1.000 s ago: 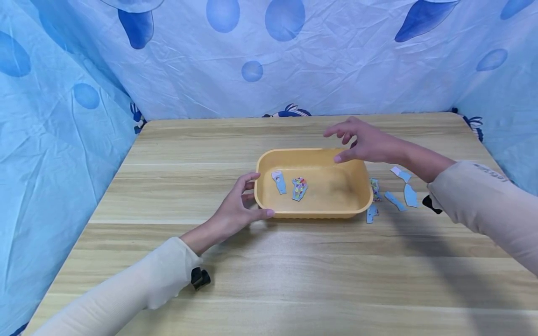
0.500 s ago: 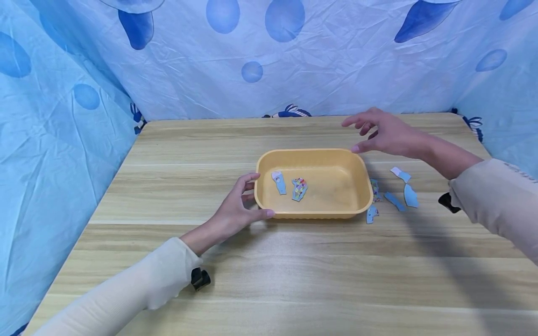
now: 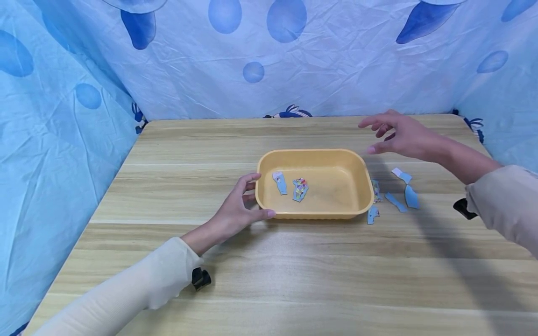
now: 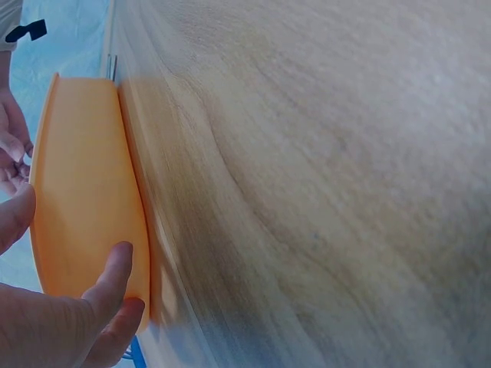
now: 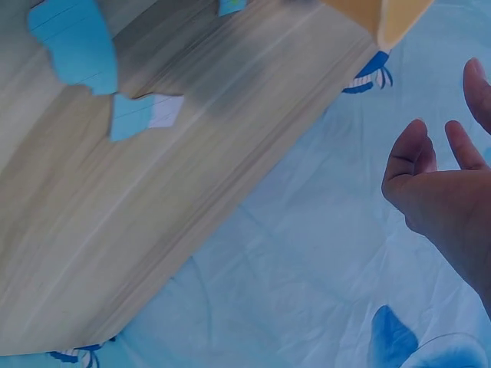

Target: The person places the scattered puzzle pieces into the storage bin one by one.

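Note:
In the head view, a shallow yellow-orange plastic tray (image 3: 336, 191) lies on the table. My left hand (image 3: 233, 205) holds its left end, thumb at the front corner and fingers against the side. Inside the tray are a light-blue puzzle piece (image 3: 279, 182) and a multicoloured puzzle piece (image 3: 300, 190). Beyond the tray's back right corner, my right hand (image 3: 405, 135) hovers above the table with loosely bent fingers and nothing in it. Several irregular puzzle pieces lie to the tray's right, among them a blue one (image 3: 411, 197) and a blue-and-white one (image 3: 401, 175).
A patterned piece (image 3: 376, 191) sits right beside the tray wall, partly hidden by it. The wood-grain table (image 3: 294, 270) extends toward the front. Blue-and-white printed fabric (image 3: 189, 70) hangs behind and at both sides. A small black device (image 3: 201, 278) shows at the left cuff.
My right hand has moved right, from over the tray's back right corner to past it. The left hand and the tray stay where they were.

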The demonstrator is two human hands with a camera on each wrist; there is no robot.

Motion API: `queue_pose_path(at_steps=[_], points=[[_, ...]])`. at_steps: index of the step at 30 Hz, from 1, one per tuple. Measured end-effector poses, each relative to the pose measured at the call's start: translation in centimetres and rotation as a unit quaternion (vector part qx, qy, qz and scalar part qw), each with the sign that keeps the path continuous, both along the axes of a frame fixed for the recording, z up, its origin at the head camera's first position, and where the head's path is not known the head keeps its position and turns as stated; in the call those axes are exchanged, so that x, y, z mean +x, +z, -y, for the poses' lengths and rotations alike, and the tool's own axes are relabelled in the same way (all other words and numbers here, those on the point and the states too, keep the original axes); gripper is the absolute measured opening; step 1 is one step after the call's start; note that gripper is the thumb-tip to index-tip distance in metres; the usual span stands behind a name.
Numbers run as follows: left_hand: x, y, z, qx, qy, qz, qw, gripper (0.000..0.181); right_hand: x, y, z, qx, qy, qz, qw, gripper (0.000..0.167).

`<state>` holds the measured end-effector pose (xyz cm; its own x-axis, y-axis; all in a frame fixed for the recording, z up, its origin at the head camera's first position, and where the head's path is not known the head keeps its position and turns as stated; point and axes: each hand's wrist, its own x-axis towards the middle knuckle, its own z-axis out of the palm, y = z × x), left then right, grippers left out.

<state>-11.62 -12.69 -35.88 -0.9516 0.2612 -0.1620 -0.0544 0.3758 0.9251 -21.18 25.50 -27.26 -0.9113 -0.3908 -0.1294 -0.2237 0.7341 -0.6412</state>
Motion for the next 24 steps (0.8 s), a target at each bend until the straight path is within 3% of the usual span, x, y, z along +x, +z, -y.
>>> queue_pose_path(at_steps=[24], points=[[0.0, 0.0, 0.0, 0.001, -0.008, -0.005, 1.0, 0.095, 0.8, -1.8, -4.5, 0.035, -0.034, -0.002, 0.9988, 0.065]])
